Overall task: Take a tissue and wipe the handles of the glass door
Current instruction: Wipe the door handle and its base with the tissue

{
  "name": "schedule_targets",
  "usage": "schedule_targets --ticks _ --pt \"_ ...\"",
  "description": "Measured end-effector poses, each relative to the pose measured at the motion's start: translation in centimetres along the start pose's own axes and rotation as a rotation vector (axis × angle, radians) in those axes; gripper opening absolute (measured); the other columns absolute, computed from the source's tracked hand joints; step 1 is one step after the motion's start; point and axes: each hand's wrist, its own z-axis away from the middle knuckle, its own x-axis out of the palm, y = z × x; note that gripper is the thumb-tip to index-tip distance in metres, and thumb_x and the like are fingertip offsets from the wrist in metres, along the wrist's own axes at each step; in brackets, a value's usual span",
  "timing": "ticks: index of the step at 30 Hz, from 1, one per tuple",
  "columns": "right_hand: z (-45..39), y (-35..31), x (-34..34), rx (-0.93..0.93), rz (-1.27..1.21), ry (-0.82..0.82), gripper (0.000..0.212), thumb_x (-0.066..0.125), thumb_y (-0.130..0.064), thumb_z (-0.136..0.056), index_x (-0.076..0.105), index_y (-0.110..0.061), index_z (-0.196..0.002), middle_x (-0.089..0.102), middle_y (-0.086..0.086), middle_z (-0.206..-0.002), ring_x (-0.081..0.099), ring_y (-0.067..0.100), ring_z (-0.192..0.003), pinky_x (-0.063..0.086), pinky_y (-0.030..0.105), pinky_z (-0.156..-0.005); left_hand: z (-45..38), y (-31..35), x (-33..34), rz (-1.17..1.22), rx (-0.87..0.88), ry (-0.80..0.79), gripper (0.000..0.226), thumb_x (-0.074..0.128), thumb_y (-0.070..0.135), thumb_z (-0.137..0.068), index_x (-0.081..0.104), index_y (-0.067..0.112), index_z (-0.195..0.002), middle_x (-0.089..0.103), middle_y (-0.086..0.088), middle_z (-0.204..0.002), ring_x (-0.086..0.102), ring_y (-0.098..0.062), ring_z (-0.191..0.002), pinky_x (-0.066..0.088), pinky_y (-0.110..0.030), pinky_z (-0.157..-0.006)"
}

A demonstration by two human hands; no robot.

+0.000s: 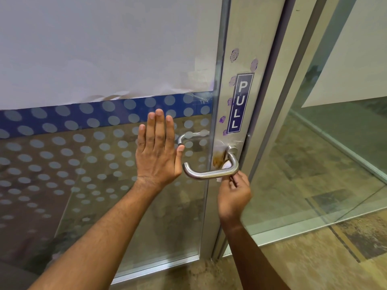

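A brushed steel lever handle (206,174) juts from the metal stile of the glass door (94,164). My right hand (234,193) pinches a small white tissue (227,165) wrapped around the handle's right bend, most of it hidden behind the bar and fingers. A brown stain marks the stile beside the handle's base. My left hand (158,149) lies flat on the glass just left of the handle, fingers straight and together. A second handle (188,136) on the far side shows through the glass.
A blue PULL sticker (239,103) and purple fingerprint smudges sit on the stile above the handle. White paper covers the upper glass, with a dotted blue band below. A fixed glass panel (335,143) stands to the right.
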Motion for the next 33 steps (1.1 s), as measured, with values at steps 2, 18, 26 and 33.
schedule_targets --ticks 2,18,26,33 --pt "0.7 0.5 0.2 -0.19 0.177 0.001 0.017 0.065 0.011 -0.081 0.072 0.006 -0.095 0.065 0.016 -0.104 0.061 0.02 -0.09 0.051 0.027 -0.085 0.0 0.0 0.1 -0.007 0.0 0.0 0.099 0.047 0.04 -0.093 -0.027 0.01 -0.151 -0.041 -0.006 -0.155 -0.031 -0.022 -0.147 -0.017 -0.039 -0.121" --pt "0.3 2.3 1.4 -0.717 0.374 -0.362 0.058 0.055 0.004 -0.086 0.034 0.016 -0.139 0.026 0.029 -0.152 0.022 0.039 -0.144 0.029 0.058 -0.112 0.1 -0.1 0.5 -0.022 0.007 0.022 0.098 0.048 0.04 -0.092 -0.023 0.008 -0.152 -0.038 -0.008 -0.157 -0.028 -0.023 -0.148 -0.015 -0.04 -0.121" --pt "-0.4 1.8 3.0 -0.691 0.533 -0.353 0.065 0.048 -0.013 -0.086 0.027 0.004 -0.146 0.007 0.018 -0.159 0.011 0.037 -0.147 0.02 0.056 -0.116 0.1 -0.2 0.7 -0.036 0.015 0.055 0.096 0.046 0.04 -0.093 -0.022 0.008 -0.152 -0.036 -0.007 -0.157 -0.027 -0.023 -0.148 -0.015 -0.04 -0.121" --pt "-0.6 1.9 2.6 -0.76 0.626 -0.27 0.08 0.059 0.009 -0.06 0.044 0.003 -0.138 0.036 0.022 -0.147 0.035 0.034 -0.138 0.039 0.048 -0.108 0.1 -0.1 0.7 -0.028 0.01 0.052 0.094 0.042 0.042 -0.094 -0.024 0.009 -0.152 -0.038 -0.006 -0.156 -0.029 -0.022 -0.147 -0.016 -0.039 -0.121"
